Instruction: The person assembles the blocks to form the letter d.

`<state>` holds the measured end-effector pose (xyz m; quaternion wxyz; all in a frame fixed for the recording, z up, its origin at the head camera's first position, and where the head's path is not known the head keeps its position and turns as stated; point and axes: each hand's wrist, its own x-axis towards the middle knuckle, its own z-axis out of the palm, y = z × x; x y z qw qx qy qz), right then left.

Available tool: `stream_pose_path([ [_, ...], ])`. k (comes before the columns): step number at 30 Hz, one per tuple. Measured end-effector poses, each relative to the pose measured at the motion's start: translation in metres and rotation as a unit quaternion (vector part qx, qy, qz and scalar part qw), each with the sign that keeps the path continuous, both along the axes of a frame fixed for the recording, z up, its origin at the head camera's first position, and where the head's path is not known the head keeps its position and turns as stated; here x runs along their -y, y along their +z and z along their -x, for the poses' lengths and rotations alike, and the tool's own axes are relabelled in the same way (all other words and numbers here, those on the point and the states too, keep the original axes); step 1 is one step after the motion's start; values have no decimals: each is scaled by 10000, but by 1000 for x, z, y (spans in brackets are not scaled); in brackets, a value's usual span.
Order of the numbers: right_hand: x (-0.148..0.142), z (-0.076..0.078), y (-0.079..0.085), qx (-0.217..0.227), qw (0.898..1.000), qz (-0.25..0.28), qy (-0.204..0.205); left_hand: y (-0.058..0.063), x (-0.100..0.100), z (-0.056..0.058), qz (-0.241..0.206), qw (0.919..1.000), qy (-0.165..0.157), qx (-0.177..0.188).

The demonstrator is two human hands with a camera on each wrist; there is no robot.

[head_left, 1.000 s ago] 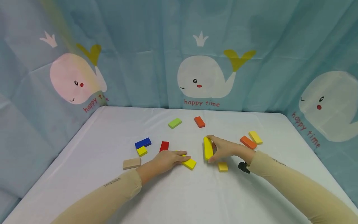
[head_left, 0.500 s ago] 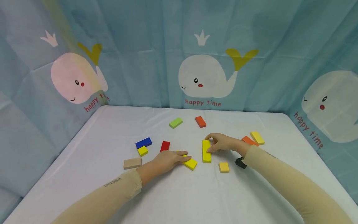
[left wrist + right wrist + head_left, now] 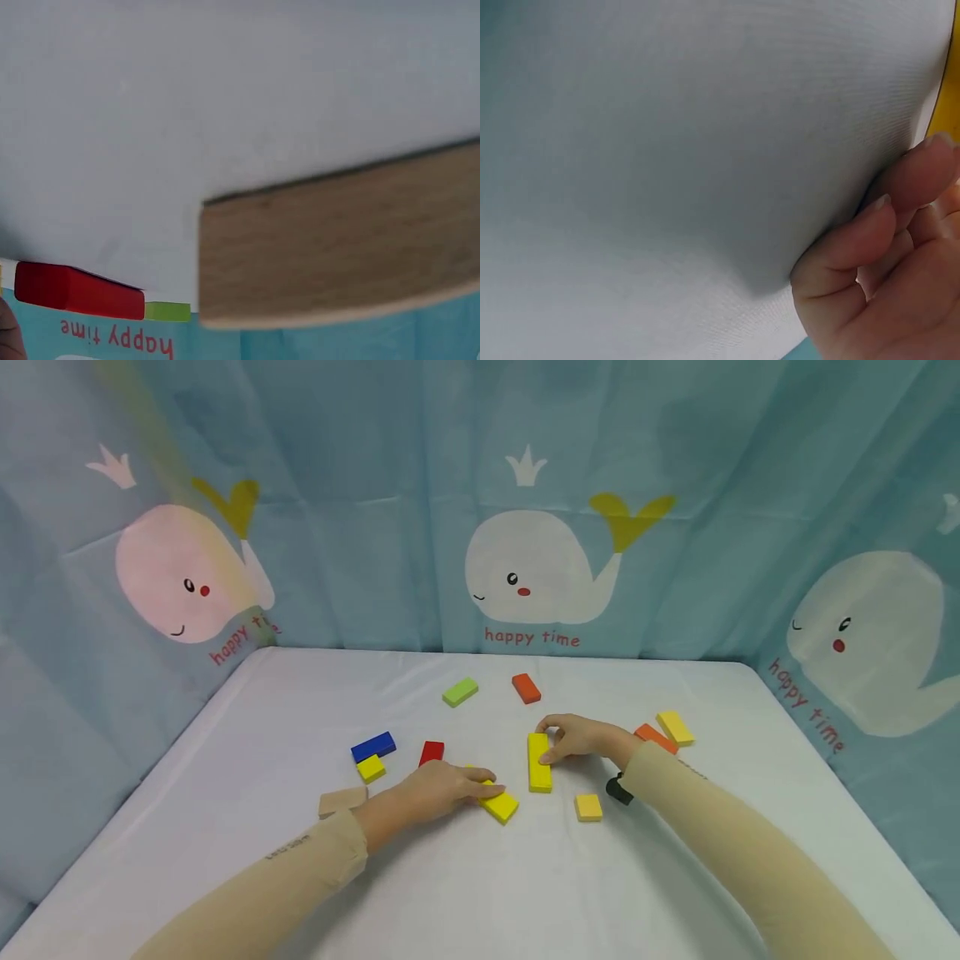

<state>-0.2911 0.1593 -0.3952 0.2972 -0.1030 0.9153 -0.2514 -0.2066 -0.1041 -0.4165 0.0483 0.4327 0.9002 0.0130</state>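
One yellow block (image 3: 501,808) under left hand (image 3: 442,792), another (image 3: 538,774) touching right hand (image 3: 580,737)

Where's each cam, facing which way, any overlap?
Head: worn on head, facing forward and down at table and whale-print curtain; sleeves, left hand, right hand show.
Left wrist: worn there, looking across the table, image upside-down; wooden block at right, bit of left hand at left edge.
Right wrist: worn there, facing tabletop; fingers at lower right, yellow block at right edge.
Head and left wrist share wooden block, red block, green block.
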Motion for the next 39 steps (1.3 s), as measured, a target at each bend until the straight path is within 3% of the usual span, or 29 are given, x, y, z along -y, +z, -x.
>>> stream_pose_path([
  [3, 3, 0, -1, 31, 10000, -9, 26, 4, -1, -2, -73, 9977, -646, -184],
  [7, 3, -1, -1, 46, 10000, -29, -14, 10, -16, -10, -174, 9867, -1584, -322],
  [12, 1, -2, 0, 62, 10000, -30, -63, 11, -41, -23, -15, 9682, -2503, 70],
  [16, 0, -2, 1, 72, 10000, -2, -65, 7, -54, -30, 44, 9538, -2997, 227],
  [18, 0, -2, 1, 63, 10000, 3, -41, 6, -57, -32, 37, 9519, -3058, 180],
  [24, 1, -2, 1, 69, 10000, 14, 4, 9, -57, -41, 130, 9551, -2934, -400],
  [31, 3, -9, 1, -29, 10000, 16, -11, 7, -52, -60, 163, 9482, -3046, -887],
  [36, 6, -21, 1, -161, 9994, -160, 271, 4, -50, -61, 77, 9572, -2815, -669],
  [39, 8, -30, 2, -229, 9988, -187, 387, 4, -50, -59, 41, 9582, -2807, -559],
])
